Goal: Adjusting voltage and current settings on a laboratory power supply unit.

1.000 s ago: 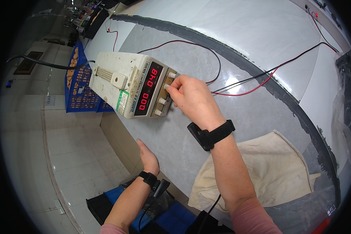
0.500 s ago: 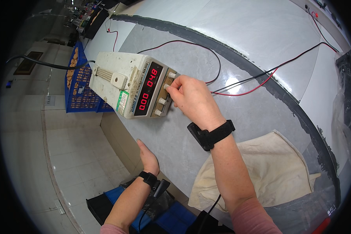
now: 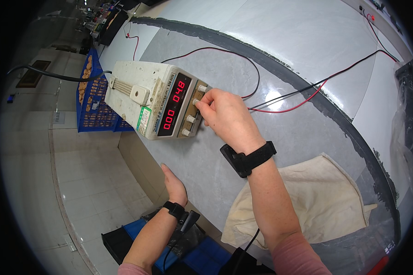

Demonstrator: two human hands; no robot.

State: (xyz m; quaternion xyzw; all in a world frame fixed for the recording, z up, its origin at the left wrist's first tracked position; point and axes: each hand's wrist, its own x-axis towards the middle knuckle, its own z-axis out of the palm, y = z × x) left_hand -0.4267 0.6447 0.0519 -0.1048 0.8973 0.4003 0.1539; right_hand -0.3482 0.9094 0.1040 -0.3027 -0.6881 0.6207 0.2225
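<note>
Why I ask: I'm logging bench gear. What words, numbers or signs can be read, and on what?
Display on the power supply: red digits in two groups, legible but not copied.
Strip beside it: printed lettering, not copied.
Green sticker: too small to read.
Wall notice: too blurred to read.

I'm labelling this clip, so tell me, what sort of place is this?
Probably a workshop or small factory: a power supply with a lit display on a grey worktop, red and black leads, and a blue crate holding brown pieces.
</note>
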